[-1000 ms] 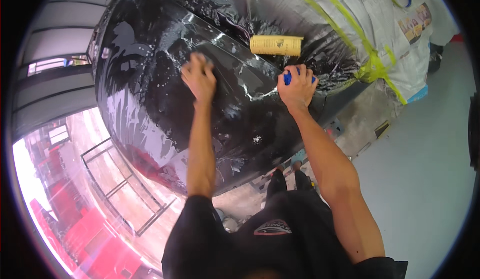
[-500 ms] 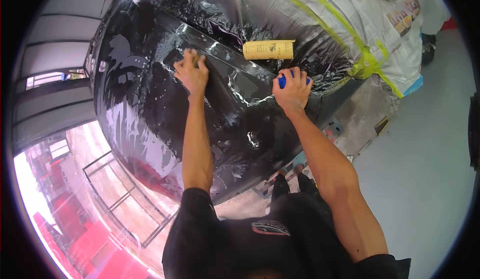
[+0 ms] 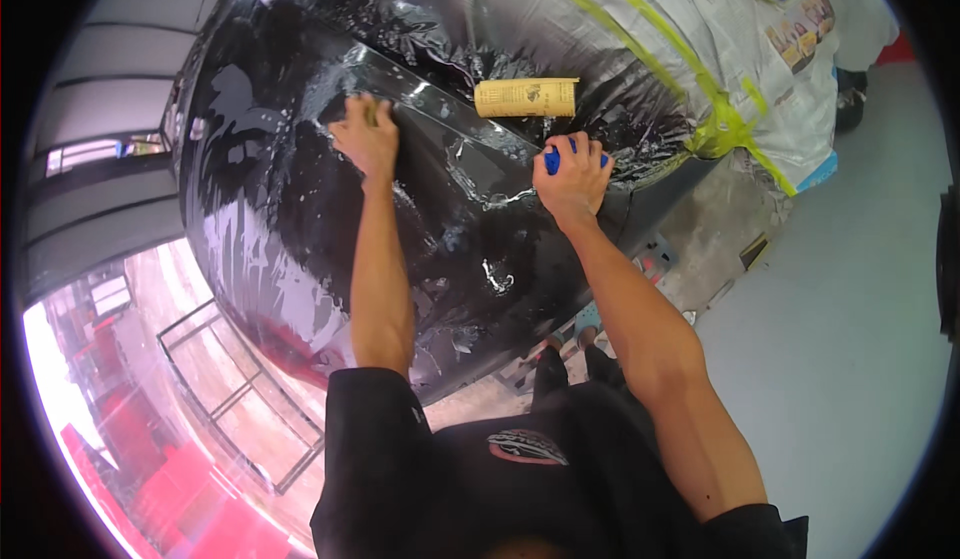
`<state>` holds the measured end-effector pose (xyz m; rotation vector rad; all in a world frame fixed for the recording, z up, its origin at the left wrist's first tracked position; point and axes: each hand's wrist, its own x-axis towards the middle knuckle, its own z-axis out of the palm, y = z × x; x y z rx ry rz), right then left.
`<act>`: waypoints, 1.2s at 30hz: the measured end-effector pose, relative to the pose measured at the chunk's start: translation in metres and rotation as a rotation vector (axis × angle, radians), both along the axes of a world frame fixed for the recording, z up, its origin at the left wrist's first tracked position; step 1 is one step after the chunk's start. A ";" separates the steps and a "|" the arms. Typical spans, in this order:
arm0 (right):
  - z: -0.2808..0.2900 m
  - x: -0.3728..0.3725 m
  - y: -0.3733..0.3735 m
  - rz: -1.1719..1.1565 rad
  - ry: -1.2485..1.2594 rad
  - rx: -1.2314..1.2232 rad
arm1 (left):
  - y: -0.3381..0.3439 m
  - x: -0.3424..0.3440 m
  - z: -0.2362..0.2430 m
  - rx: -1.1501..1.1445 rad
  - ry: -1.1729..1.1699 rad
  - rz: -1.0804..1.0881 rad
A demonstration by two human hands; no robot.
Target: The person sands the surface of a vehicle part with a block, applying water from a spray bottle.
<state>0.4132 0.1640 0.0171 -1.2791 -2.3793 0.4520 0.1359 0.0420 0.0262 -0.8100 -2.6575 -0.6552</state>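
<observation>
Places are given relative to the curled yellow sheet [image 3: 527,98], which is seen lying on the black plastic film [image 3: 440,27], at the edge of the glossy black panel [image 3: 290,199]. The left hand [image 3: 366,143] is found to the left of the yellow sheet and slightly nearer the body, set down on the panel; its fingers are bent and partly spread. A small yellowish patch is noted between them, but whether anything is pinched there cannot be told. The right hand [image 3: 572,181] is placed just to the near right of the yellow sheet, apart from it; by its fingers, curled over the top, a blue block [image 3: 553,162] with a pitted surface is gripped. The panel is seen to be wet, and whitish foam [image 3: 497,277] is observed well to the near side of the yellow sheet. Yellow-green tape [image 3: 722,129] is bunched to the right of the yellow sheet, and beyond it a printed white covering [image 3: 690,19] is fastened by further strips. A dark metal frame [image 3: 240,389] is recorded far to the near left of the yellow sheet, standing apart from the panel.
</observation>
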 end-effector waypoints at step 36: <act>-0.008 -0.001 -0.002 -0.014 -0.081 0.107 | -0.156 0.017 -0.026 0.091 0.008 -0.091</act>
